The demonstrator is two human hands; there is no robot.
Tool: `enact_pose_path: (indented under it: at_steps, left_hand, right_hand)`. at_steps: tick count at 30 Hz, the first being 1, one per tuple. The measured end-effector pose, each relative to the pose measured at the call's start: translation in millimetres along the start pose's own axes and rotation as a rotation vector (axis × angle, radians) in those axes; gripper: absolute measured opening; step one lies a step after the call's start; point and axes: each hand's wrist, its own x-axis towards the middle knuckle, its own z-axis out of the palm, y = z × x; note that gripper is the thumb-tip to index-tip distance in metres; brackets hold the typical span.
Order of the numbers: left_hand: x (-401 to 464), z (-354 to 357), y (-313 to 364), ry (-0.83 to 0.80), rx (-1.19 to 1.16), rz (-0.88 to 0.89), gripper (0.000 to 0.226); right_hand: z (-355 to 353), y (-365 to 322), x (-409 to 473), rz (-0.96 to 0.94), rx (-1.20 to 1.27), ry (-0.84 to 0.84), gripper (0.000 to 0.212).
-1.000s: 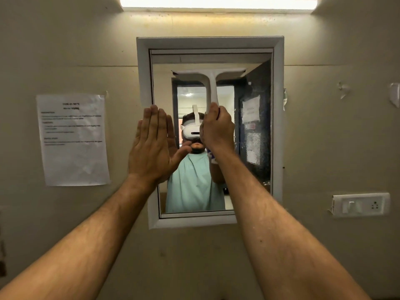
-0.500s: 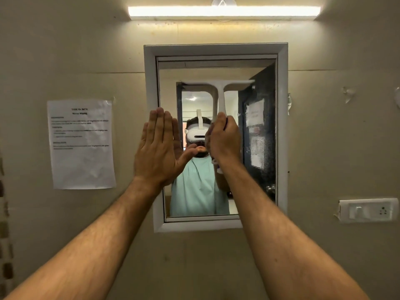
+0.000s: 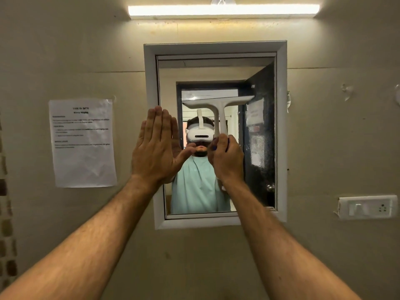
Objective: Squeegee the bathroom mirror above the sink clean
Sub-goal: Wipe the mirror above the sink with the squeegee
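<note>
A mirror in a white frame (image 3: pixel 281 131) hangs on the beige wall straight ahead. My right hand (image 3: pixel 226 161) grips the handle of a white T-shaped squeegee (image 3: pixel 219 105), whose blade lies roughly level across the glass at mid-height, tilted slightly up to the right. My left hand (image 3: pixel 157 148) is flat with straight fingers pointing up, pressed against the mirror's left frame edge and the glass beside it. The glass reflects a person in a headset and a pale green top.
A printed paper sheet (image 3: pixel 83 144) is taped to the wall left of the mirror. A white switch and socket plate (image 3: pixel 368 207) sits at the lower right. A lit tube light (image 3: pixel 223 10) runs above the mirror. No sink is in view.
The squeegee has slid down the glass from near the top to mid-height, my right hand moving down with it. My left hand stays flat at the mirror's left edge.
</note>
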Motion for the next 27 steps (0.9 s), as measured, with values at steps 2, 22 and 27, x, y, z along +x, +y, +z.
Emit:
enact_pose_path:
  at_steps: [2,22,27]
  left_hand:
    - [2,-3,0,0.003,-0.010,0.007,0.108]
    - [-11,2,6,-0.054,-0.027,-0.011,0.110]
    - [-9,8,7,-0.077,-0.030,-0.027,0.111]
  right_hand:
    - [-2,-8,9,-0.017,-0.021,-0.004,0.036]
    - [-13,24,-37,0.039,-0.062,-0.033,0.033]
    - [-11,-15,8,0.036,0.022,-0.023,0.043]
